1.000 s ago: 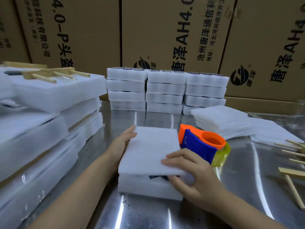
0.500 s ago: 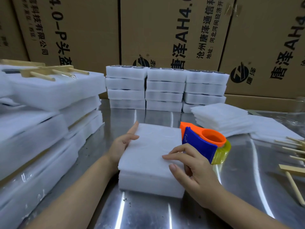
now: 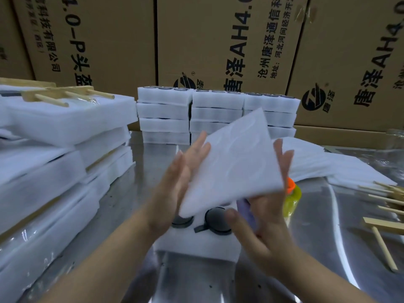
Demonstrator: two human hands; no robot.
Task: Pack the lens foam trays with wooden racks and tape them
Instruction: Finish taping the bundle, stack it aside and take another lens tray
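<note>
A white foam tray (image 3: 196, 246) lies on the steel table in front of me, with two dark round lenses (image 3: 217, 221) showing in its pockets. Above it a thin white foam sheet (image 3: 231, 167) is raised and tilted, caught between my two hands. My left hand (image 3: 175, 189) presses its left edge with straight fingers. My right hand (image 3: 262, 228) supports the lower right corner, fingers straight up behind the sheet and thumb spread below it. A wooden rack (image 3: 380, 226) lies at the right.
An orange and blue tape dispenser (image 3: 291, 197) sits behind my right hand. Packed foam stacks (image 3: 54, 149) with a wooden rack (image 3: 56, 95) on top fill the left. Foam tray stacks (image 3: 216, 110) stand at the back before cardboard boxes (image 3: 218, 40). Loose foam sheets (image 3: 310, 162) lie at right.
The foam sheet that lay flat on the tray has been lifted and tilted up between both hands, uncovering the lenses. Both hands rose off the tray.
</note>
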